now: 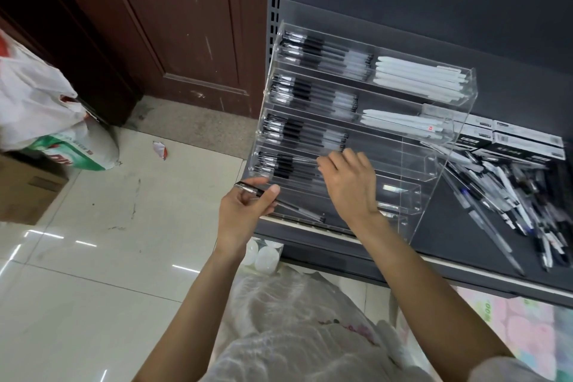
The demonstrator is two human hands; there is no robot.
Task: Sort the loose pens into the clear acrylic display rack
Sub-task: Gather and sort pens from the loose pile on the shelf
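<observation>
a pen (310,161) is being pinched by the right hand (348,183) at the rack (434,195); it is best being laid parallel, while the left hand (245,211) is holding another pen (263,195).

- A dark brown wooden door (173,25) fills the upper left of my view.
- At the left edge, a white plastic bag (31,93) sits above a green and white sack (83,149).
- Below them is a cardboard box (24,192).
- A paper scrap (160,149) lies on the pale floor tiles (93,273).
- At the right edge, black and white boxes (524,143) sit on the grey shelf (459,226).
</observation>
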